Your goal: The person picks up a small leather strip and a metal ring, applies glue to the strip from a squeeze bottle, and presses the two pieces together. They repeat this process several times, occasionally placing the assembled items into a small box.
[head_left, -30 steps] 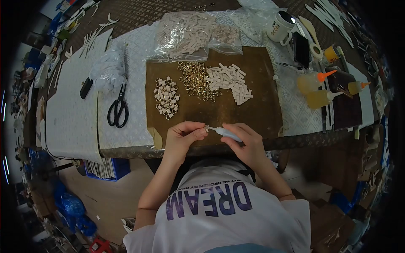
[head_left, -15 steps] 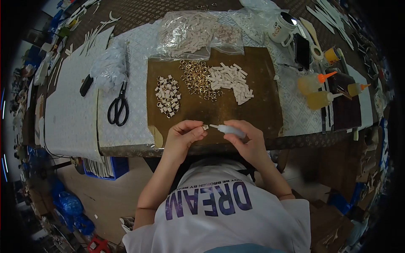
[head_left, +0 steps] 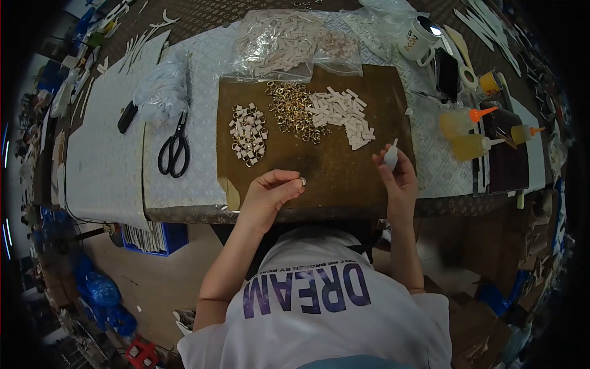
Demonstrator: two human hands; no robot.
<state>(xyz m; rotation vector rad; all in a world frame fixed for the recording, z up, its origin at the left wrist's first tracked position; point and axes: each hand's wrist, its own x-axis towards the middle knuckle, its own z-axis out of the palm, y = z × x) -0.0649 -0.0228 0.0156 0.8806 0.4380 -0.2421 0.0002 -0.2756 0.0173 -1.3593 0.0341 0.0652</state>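
My left hand [head_left: 271, 194] pinches a small white tab [head_left: 303, 181] between thumb and fingertips, over the front of the brown mat [head_left: 344, 169]. A small white squeeze bottle [head_left: 391, 157] with a thin nozzle is in my right hand [head_left: 401, 178], near the mat's right edge, its nozzle pointing up. Ahead of my left hand is a pile of white tabs fitted with metal rings [head_left: 248, 135]. Loose gold rings [head_left: 289, 111] lie heaped at the mat's back, touching a pile of white strips [head_left: 344, 114].
Black scissors [head_left: 174, 150] and a black-handled tool [head_left: 127, 117] lie to the left. Plastic bags of small pieces [head_left: 273, 46] sit behind the mat. On the right stand a white mug [head_left: 415, 42], a phone [head_left: 447, 74] and yellow-liquid bottles [head_left: 468, 146].
My right hand has moved right, away from my left hand, and turned the bottle from lying sideways to nozzle up. My left hand stays nearly in place with the tab.
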